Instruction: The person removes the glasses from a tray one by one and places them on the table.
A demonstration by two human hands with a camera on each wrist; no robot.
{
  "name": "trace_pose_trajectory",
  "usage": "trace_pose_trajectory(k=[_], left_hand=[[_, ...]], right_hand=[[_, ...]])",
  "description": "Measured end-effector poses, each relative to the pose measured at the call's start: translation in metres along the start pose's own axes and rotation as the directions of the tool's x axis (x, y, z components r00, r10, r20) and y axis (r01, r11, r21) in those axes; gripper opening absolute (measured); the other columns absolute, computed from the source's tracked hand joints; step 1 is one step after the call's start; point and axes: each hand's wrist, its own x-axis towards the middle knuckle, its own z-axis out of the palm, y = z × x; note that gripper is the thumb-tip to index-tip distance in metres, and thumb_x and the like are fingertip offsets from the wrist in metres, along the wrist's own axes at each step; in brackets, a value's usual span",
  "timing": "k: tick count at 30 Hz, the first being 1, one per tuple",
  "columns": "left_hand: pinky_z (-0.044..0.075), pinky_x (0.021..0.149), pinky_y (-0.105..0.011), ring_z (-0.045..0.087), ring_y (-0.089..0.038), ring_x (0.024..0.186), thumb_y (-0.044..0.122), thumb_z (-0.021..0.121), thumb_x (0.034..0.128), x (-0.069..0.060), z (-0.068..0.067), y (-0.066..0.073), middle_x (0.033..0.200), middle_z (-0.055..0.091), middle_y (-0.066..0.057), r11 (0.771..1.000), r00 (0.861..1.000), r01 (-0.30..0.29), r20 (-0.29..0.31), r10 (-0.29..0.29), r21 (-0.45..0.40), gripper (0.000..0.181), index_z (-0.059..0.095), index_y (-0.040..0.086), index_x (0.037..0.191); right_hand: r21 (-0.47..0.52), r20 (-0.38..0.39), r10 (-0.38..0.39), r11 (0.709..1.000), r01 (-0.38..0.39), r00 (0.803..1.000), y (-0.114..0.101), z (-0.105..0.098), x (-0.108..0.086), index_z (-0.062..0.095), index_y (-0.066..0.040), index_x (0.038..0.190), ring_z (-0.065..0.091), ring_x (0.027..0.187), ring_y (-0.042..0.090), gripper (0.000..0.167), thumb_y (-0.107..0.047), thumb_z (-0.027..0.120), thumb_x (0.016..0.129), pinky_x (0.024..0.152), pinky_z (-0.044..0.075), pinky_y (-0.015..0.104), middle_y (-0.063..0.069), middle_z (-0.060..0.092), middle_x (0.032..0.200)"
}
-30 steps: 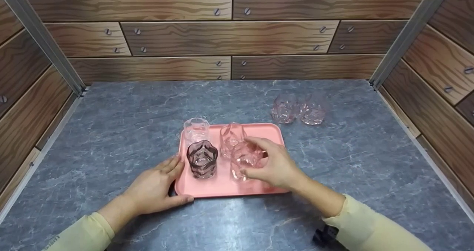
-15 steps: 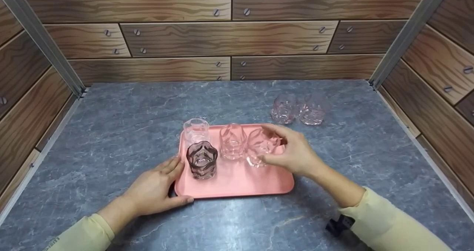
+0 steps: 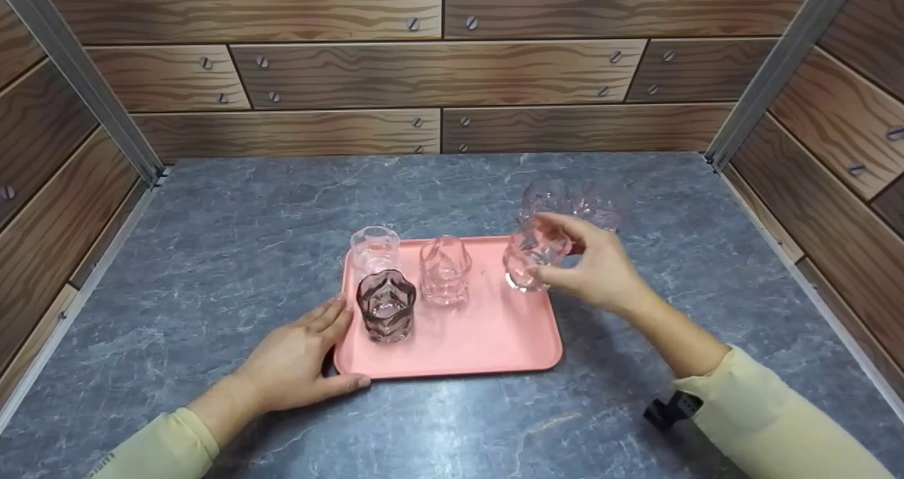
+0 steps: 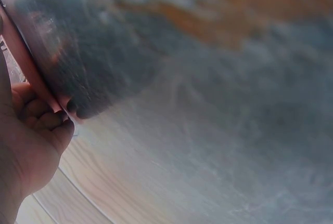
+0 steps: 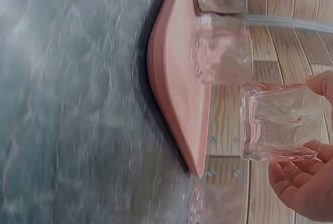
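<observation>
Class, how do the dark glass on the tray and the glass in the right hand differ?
The dark glass is smoky purple; the held glass is pale. The dark glass stands on the tray, while the held glass is lifted in the right hand. Both are see-through, with sculpted sides.

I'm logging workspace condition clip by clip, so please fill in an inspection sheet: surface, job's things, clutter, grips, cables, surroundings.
Surface: table, blue-grey, marbled.
Job's things: pink tray bearing a dark glass, a far-left glass and a middle glass; two more glasses on the table beyond its right end, partly hidden.
Clutter: nothing seen.
Grips: left grip holds the tray's near left corner; right grip holds a raised glass near the tray's far right corner.
Cables: nothing seen.
Surroundings: wood-patterned walls, metal posts; black device by the right sleeve.
</observation>
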Motion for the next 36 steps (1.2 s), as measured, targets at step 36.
trace_pose_trajectory(k=[36], left_hand=[[0.044, 0.116, -0.057, 0.043, -0.046, 0.148, 0.082, 0.055, 0.0926, -0.001, 0.000, -0.001, 0.163, 0.039, -0.029, 1.000, 1.000, -0.003, -0.008, 0.003, 0.007, 0.110, 0.044, -0.006, 0.158]], right_hand=[[-0.033, -0.027, 0.109, 0.993, -0.110, 0.994, 0.067, -0.022, 0.011, 0.058, -0.003, 0.151, 0.066, 0.119, 0.035, 0.081, -0.030, 0.093, 0.083, 0.094, 0.053, 0.039, 0.017, 0.069, 0.135]])
